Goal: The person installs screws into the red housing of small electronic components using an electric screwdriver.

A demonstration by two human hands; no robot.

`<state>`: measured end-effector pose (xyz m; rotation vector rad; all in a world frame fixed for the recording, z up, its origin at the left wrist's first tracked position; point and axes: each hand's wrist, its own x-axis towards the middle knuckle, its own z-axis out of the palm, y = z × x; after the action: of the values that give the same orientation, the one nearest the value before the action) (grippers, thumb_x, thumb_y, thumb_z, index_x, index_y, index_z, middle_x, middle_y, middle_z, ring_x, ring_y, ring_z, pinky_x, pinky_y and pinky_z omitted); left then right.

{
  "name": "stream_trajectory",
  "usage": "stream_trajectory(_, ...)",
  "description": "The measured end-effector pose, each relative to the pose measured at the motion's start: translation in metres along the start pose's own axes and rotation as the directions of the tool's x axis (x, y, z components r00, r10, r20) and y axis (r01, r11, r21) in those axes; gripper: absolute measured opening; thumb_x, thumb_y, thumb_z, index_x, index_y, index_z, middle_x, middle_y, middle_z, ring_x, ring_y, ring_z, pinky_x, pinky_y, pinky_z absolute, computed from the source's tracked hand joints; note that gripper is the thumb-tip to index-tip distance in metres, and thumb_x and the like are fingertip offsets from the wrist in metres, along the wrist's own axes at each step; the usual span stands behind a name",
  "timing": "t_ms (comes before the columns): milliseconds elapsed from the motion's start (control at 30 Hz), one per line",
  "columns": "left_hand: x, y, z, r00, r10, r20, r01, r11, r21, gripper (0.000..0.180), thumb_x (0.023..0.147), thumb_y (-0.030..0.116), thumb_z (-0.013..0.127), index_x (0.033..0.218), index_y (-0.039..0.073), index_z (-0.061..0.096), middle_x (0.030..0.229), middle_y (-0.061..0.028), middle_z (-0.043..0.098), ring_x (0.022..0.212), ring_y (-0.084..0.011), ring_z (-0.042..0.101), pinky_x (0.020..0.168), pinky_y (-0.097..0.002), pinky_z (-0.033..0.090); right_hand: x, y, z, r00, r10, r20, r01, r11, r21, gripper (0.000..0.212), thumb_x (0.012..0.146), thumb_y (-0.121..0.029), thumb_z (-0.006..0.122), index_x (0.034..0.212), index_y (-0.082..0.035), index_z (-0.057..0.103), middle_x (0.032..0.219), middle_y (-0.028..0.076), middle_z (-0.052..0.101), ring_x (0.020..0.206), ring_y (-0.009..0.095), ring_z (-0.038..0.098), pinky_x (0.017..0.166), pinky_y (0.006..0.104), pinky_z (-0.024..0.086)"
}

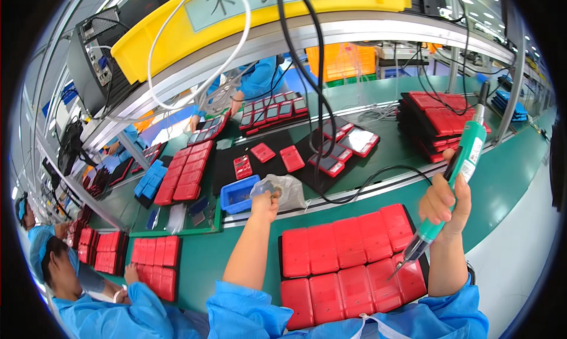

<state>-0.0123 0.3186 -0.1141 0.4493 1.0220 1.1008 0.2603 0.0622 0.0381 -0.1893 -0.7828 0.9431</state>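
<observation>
My right hand [444, 206] is wrapped round a green electric screwdriver [471, 147], held slanting. Its thin bit points down over the lower row of red cases [351, 238], which lie in two rows on a black tray [423, 267] in front of me; I cannot tell whether the tip touches one. My left hand [265, 206] reaches forward, its fingers pinched together at the mouth of a clear plastic bag [288, 191]. Whatever is between those fingertips is too small to make out. Just left of that hand is an open blue bin [237, 195].
A metal frame carries a yellow bin [266, 14] above, with black cables [321, 97] hanging down. Stacked red trays [437, 117] stand at the far right. Red cases with screens [359, 140] lie beyond the rail. A co-worker [65, 268] sits at the left.
</observation>
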Motion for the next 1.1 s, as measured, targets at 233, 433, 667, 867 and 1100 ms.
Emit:
stream_trajectory(233,-0.006,0.010,-0.011,0.993,-0.109,0.053,0.113,0.991,-0.067,0.023,0.090,0.015,0.037,0.093,-0.006,0.046,0.072,-0.0071,0.049,0.051,-0.0091,0.039,0.035,-0.0171,0.027,0.002,0.004,0.008,0.992,-0.061,-0.108,0.038,0.979,-0.200,0.037,0.084,-0.022,0.046,0.112,0.000,0.036,0.055,-0.001,0.037,0.034,0.005,0.034,0.030,0.0205,0.031)
stream_trajectory(433,-0.037,0.009,-0.016,0.993,-0.019,0.113,0.063,0.911,-0.408,0.020,0.086,0.008,0.045,0.102,-0.004,0.045,0.074,-0.0054,0.050,0.055,-0.0084,0.044,0.040,-0.0141,0.032,0.002,0.002,-0.002,0.987,-0.100,-0.129,0.059,0.955,-0.292,0.033,0.082,-0.017,0.046,0.107,0.003,0.038,0.055,0.000,0.037,0.035,0.007,0.035,0.032,0.0221,0.034)
stream_trajectory(667,-0.062,-0.005,-0.041,0.964,-0.076,0.255,0.221,0.760,-0.611,0.023,0.088,0.020,0.045,0.105,0.005,0.048,0.069,0.0007,0.047,0.054,-0.0080,0.040,0.039,-0.0162,0.029,0.001,0.012,-0.014,0.977,-0.120,-0.178,0.057,0.944,-0.324,0.027,0.082,-0.016,0.044,0.102,0.000,0.040,0.054,0.001,0.037,0.034,0.008,0.036,0.033,0.0224,0.035)
stream_trajectory(867,-0.086,0.006,-0.013,0.977,-0.155,0.149,0.215,0.748,-0.629,0.027,0.089,0.011,0.038,0.113,0.002,0.045,0.077,-0.0009,0.046,0.063,-0.0105,0.040,0.045,-0.0182,0.032,-0.001,0.020,-0.022,0.982,-0.134,-0.134,0.073,0.920,-0.385,0.027,0.081,-0.016,0.044,0.102,0.000,0.038,0.054,0.002,0.039,0.034,0.009,0.037,0.033,0.0237,0.035)
stream_trajectory(1100,-0.168,-0.033,0.054,0.855,-0.232,0.464,0.424,0.828,-0.366,0.018,0.085,0.007,0.046,0.102,0.000,0.047,0.078,-0.0011,0.048,0.064,-0.0084,0.043,0.045,-0.0138,0.033,0.000,0.018,-0.027,0.979,-0.167,-0.118,0.113,0.922,-0.371,0.028,0.081,-0.017,0.044,0.103,0.000,0.037,0.054,0.002,0.039,0.034,0.010,0.038,0.032,0.0244,0.035)
